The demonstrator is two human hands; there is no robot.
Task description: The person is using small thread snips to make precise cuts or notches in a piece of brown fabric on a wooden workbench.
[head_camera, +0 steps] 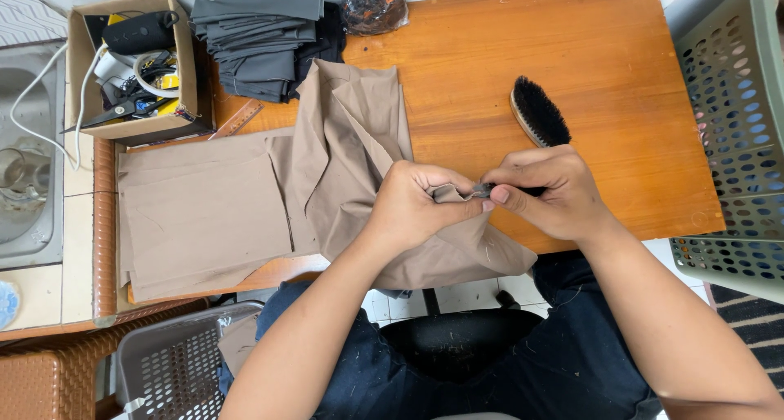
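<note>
tan cloth [359, 154] lies bunched across the front edge of the worktop [621, 85], one fold drooping over the edge toward the lap. left hand [416, 203] bunches a small corner of it, fingers closed tight on the fabric. right hand [547, 191] meets it from the other side, fingers pinched narrow on a small dark tool at the cloth's edge; what kind of tool, too small to tell. hands touching at the pinch point.

flat tan pieces [204, 212] stacked to the left on the worktop, looking already handled. folded grey cloth [261, 36] piled at the back, seemingly untouched. black brush [537, 111] lies just behind the right hand, not held. cardboard box [131, 64] of odds and ends at back left. green basket [735, 118] at right, grey basket [184, 363] low left by the knee.

judgement: mid-way, one piece in hand, several laid aside, grey pile left.
</note>
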